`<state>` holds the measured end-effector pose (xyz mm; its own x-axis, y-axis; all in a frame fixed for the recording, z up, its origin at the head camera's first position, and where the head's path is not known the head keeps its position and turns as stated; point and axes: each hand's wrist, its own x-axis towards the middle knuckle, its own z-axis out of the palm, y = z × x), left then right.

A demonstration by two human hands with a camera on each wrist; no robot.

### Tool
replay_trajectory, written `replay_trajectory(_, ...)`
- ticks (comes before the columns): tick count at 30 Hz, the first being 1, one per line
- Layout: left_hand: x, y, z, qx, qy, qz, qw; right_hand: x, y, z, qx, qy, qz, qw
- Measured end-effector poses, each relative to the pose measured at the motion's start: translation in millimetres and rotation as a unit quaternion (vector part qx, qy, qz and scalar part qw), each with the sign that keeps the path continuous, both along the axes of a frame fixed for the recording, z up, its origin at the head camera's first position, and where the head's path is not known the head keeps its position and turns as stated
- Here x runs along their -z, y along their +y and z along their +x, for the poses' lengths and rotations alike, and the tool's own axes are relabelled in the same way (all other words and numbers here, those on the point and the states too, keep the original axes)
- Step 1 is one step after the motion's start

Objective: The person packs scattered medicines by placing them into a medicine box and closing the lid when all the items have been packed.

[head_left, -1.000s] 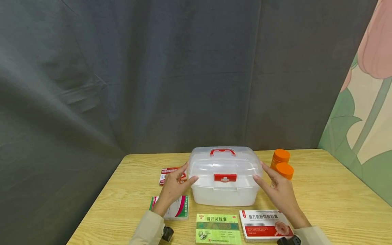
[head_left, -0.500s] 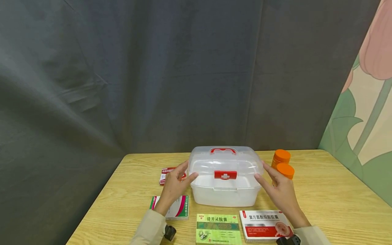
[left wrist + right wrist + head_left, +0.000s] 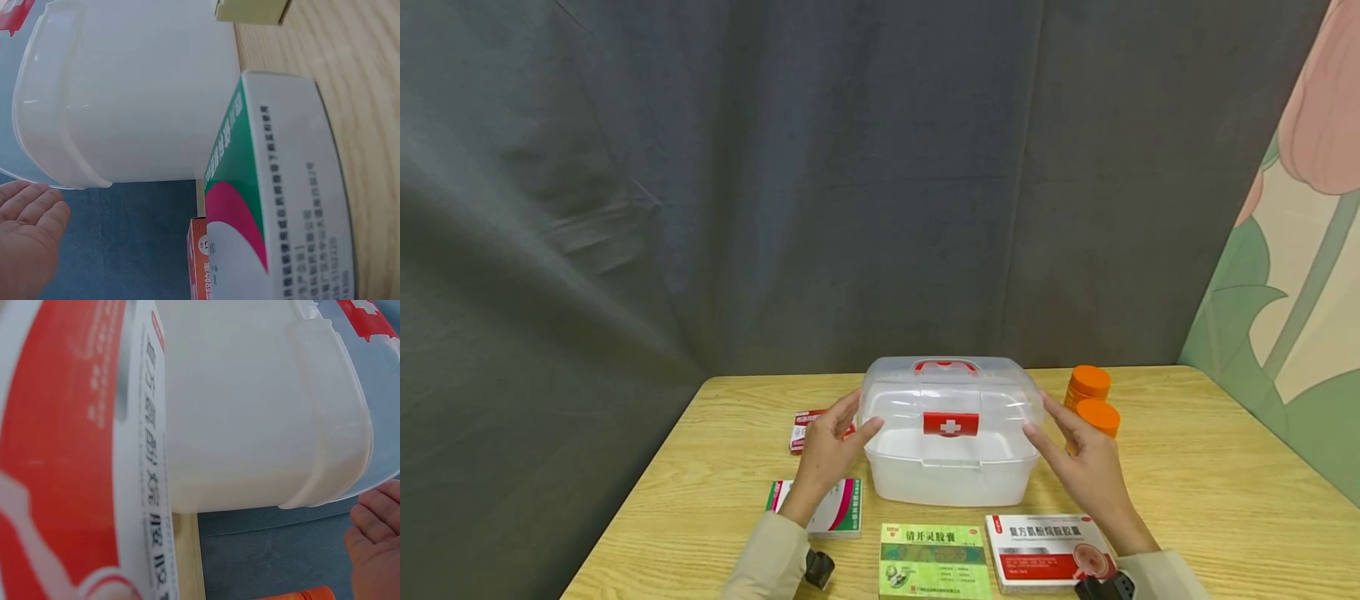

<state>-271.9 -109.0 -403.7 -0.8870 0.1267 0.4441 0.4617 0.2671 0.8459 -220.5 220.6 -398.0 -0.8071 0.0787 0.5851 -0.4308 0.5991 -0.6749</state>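
A translucent white first-aid box (image 3: 951, 483) stands mid-table in the head view. Its clear lid (image 3: 898, 404), with a red handle and a red cross clasp, is tilted up a little at the front. My left hand (image 3: 833, 450) holds the lid's left side, thumb at the front corner. On the opposite side my right hand (image 3: 1088, 467) holds it the same way. Both wrist views show fingertips right at the lid's rim, beside the box's end wall. Parts of the fingers are hidden behind the lid in the head view.
A green medicine box (image 3: 934, 560) and a red-white one (image 3: 1048, 550) lie in front. A green-white-pink box (image 3: 838, 510) and a red box (image 3: 808, 425) are left, partly behind my left arm. Two orange-capped bottles (image 3: 1097, 417) stand right. A dark curtain (image 3: 880, 208) hangs behind.
The lid's front edge and red clasp have risen slightly, and a gap shows above the box's front rim. Both hands have moved up slightly with it.
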Motion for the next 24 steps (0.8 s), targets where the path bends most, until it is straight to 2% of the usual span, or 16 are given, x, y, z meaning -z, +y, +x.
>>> replay_trajectory(10, -1.8, 1.8, -1.2, -0.01, -0.014, 0.016, 0.9997, -3.0, -2, -0.2, 0.006, 0.002, -0.009, 0.9999)
replay_trajectory(17, -28.8, 5.6, 20.5, 0.001, 0.002, 0.034, 0.9994, -3.8, -2, -2.1, 0.007, 0.005, -0.013, 0.9999)
replay_trajectory(24, -31.9, 6.0, 21.2, -0.003, -0.012, 0.037, 0.9993, -6.9, -4, -2.7, 0.011, 0.005, -0.014, 0.9998)
